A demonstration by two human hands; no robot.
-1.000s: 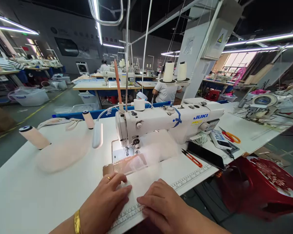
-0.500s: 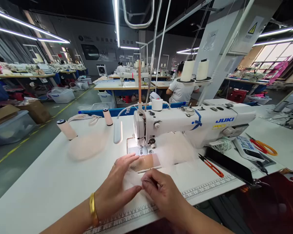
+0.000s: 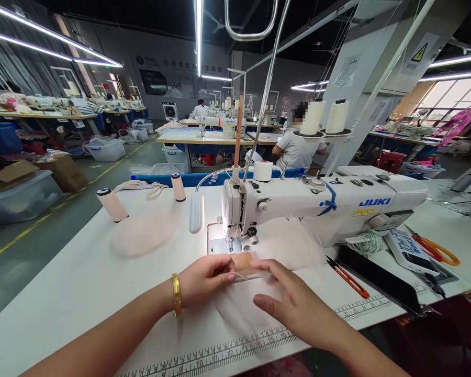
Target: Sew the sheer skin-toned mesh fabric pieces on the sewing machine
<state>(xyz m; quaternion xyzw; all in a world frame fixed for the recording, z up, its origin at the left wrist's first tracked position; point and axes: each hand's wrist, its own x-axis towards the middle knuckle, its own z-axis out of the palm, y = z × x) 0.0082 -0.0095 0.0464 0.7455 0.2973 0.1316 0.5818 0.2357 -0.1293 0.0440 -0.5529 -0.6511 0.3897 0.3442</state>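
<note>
Pinching at the near edge of the needle plate, the left hand [image 3: 204, 277] has its fingers [image 3: 228, 276] closed on the left end of a tan strip [image 3: 244, 261], a gold bangle [image 3: 176, 295] round the wrist. Right hand [image 3: 294, 303] comes in from the near right, fingers half spread and flat, thumb low, resting on sheer white fabric [image 3: 239, 311] and touching the strip's right end. Whether those right fingers actually grip the strip, I cannot tell. Strip sits just near of the presser foot [image 3: 233, 245], lying over the fabric on the white surface [image 3: 63, 303].

Sewing machine [image 3: 325, 204] stands right behind the hands, head to the left, body running off right. A printed ruler [image 3: 227, 353] runs along the near edge of the surface. Right of the hands, red snips [image 3: 349, 277] lie beside a black slab [image 3: 380, 275]; farther right, a white handset [image 3: 410, 251] and orange scissors [image 3: 435, 250]. Left of the machine, a pale pink pile [image 3: 141, 238] lies on the surface, with two thread cones [image 3: 112, 204] tipped over beyond it, well apart from the hands. A small lamp [image 3: 197, 212] hangs just left of the machine head. Two big white spools [image 3: 325, 118] stand on a rack behind the machine.

Far side: a person in a white shirt [image 3: 296, 149] sits at another bench, back to us. More machines and tubs [image 3: 105, 149] line the far left aisle.
</note>
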